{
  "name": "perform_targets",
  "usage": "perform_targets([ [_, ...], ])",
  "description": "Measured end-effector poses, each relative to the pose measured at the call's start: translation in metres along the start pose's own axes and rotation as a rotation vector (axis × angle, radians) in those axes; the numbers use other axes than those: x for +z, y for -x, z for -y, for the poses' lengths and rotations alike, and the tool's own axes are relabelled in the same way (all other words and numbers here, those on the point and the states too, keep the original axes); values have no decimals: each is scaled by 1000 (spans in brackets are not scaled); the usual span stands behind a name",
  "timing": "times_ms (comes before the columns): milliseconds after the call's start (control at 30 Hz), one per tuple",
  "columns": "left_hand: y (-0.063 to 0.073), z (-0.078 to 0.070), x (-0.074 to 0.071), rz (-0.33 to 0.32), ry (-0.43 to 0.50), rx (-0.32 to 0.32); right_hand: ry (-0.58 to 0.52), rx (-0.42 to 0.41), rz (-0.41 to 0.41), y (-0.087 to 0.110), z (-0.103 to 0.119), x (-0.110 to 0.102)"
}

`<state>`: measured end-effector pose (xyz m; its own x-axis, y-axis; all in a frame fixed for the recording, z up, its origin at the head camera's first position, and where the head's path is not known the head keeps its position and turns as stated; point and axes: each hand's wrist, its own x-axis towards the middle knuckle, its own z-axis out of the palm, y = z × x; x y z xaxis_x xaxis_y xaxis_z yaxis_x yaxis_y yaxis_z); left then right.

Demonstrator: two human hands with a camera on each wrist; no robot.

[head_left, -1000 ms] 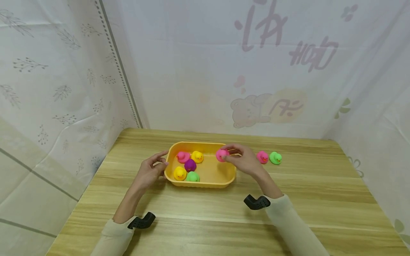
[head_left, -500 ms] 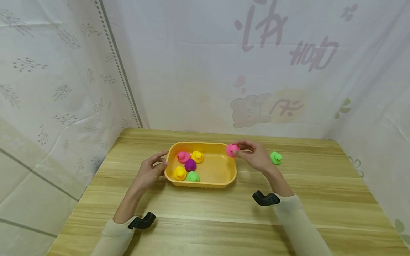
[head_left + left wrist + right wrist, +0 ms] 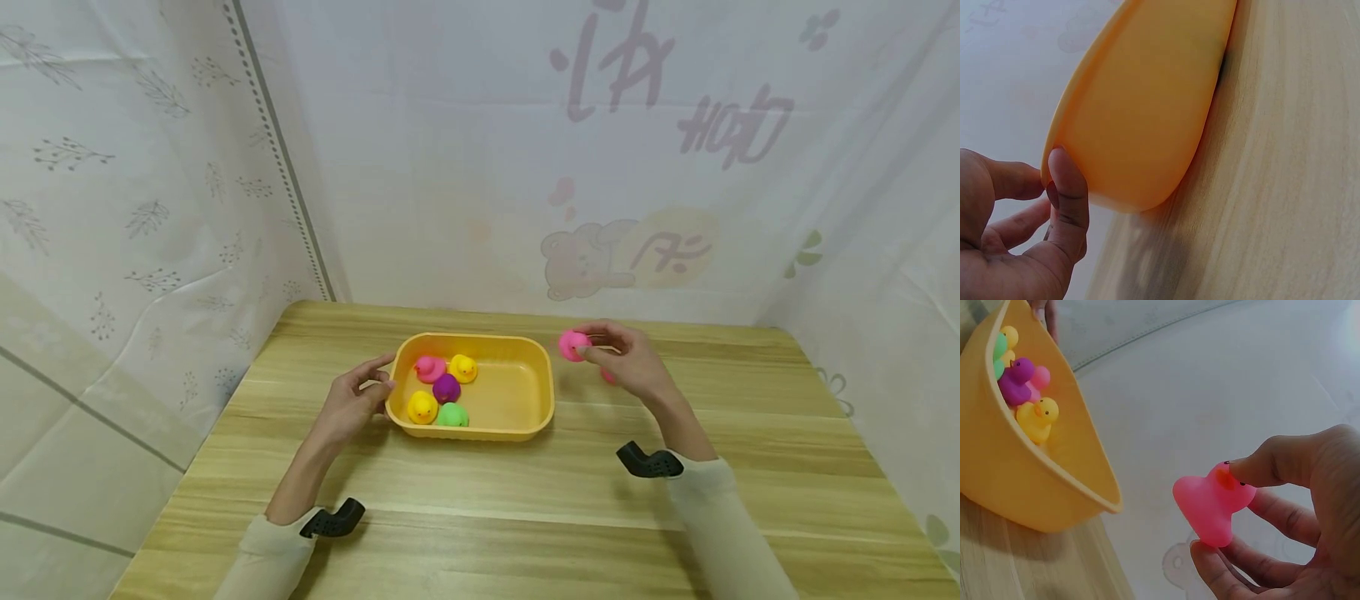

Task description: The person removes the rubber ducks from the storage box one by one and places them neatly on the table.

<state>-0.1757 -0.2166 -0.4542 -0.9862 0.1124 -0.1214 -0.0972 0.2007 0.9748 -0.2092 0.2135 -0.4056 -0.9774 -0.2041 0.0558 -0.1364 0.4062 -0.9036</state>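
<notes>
My right hand (image 3: pixel 632 360) pinches a pink rubber duck (image 3: pixel 576 345) between thumb and fingers, above the table just right of the yellow plastic basin (image 3: pixel 513 433). The right wrist view shows that duck (image 3: pixel 1210 503) tilted in the fingertips. My left hand (image 3: pixel 355 398) holds the basin's left end, thumb and fingers at its rim in the left wrist view. Inside the basin, toward the left, sit a pink duck (image 3: pixel 430 369), two yellow ducks (image 3: pixel 463 368), a purple duck (image 3: pixel 446 389) and a green duck (image 3: pixel 452 415).
Part of another pink duck (image 3: pixel 608 377) shows on the wooden table (image 3: pixel 480 517) beneath my right hand, which hides the area behind it. Printed curtains (image 3: pixel 450 167) hang along the table's back and sides.
My right hand has moved right with the pink duck, from over the basin's right part to beyond its rim. The green duck on the table is now hidden. The left hand stays put.
</notes>
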Motion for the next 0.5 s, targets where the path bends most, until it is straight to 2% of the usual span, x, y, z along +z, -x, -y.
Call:
perform_targets([
  [500,0,0,0,7,-2,8,23,-8,-34,12,-14,-35],
])
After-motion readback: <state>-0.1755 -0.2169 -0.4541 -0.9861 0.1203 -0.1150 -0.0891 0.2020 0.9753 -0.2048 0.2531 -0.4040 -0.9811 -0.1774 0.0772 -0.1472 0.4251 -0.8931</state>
